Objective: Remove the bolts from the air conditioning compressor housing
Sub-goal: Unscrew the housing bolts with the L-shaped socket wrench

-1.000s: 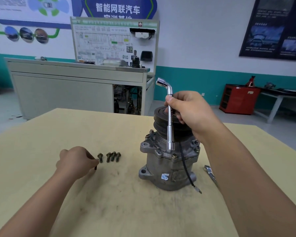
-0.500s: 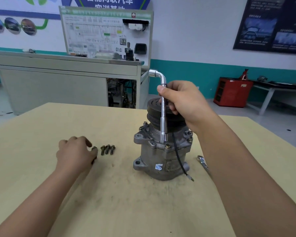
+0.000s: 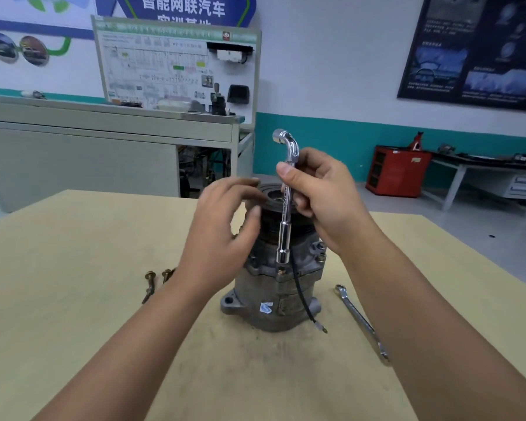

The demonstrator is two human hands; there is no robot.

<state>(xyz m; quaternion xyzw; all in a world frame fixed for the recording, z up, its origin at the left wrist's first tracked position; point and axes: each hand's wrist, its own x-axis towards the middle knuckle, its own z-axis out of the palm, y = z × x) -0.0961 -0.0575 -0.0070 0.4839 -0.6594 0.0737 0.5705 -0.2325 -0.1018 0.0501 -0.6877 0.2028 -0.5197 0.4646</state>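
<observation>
The grey metal compressor (image 3: 271, 296) stands upright on the wooden table, its black pulley on top. My right hand (image 3: 322, 202) grips the shaft of a chrome L-shaped socket wrench (image 3: 286, 208), held upright with its lower socket just above a bolt (image 3: 281, 271) on the front of the housing flange. More bolts (image 3: 319, 247) sit in the flange on the right. My left hand (image 3: 222, 235), fingers spread and relaxed, hovers at the left of the pulley and holds nothing. Removed bolts (image 3: 152, 281) lie on the table to the left, partly hidden by my left forearm.
A combination spanner (image 3: 359, 320) lies on the table (image 3: 73, 299) right of the compressor. A black wire (image 3: 304, 302) hangs down the housing front. A grey workbench with a training board stands behind; a red cabinet (image 3: 397, 171) and a bench stand at the far right.
My left hand has left the loose bolts on the table and risen to the left side of the pulley. The right hand still holds the wrench upright over the flange.
</observation>
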